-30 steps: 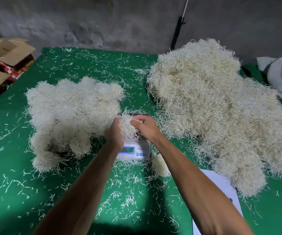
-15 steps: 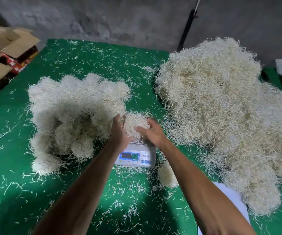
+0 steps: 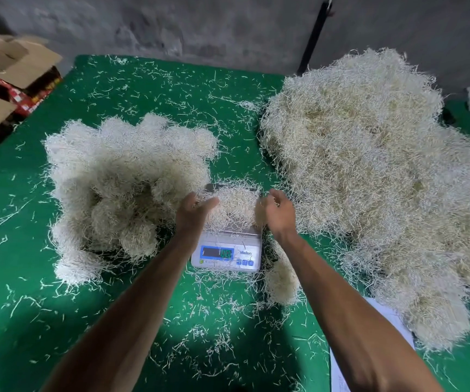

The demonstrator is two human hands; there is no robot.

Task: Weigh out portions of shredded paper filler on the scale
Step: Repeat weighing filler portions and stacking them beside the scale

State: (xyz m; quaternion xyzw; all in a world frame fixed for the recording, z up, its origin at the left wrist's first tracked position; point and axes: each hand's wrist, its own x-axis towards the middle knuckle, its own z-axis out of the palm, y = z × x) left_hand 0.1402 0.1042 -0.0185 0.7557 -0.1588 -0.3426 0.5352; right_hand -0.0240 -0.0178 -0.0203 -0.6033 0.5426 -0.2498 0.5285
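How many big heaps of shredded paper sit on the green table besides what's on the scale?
2: one heap left of the scale, a larger heap on its right. A small clump lies beside the scale, part hidden by the right forearm.

A small white digital scale (image 3: 226, 254) sits at the centre of the green surface, its display facing six o'clock. A pale, fluffy portion of shredded paper (image 3: 235, 206) rests on its platform. The big loose heap (image 3: 380, 176) spreads at three o'clock; rounded weighed clumps (image 3: 120, 190) cluster at nine o'clock.
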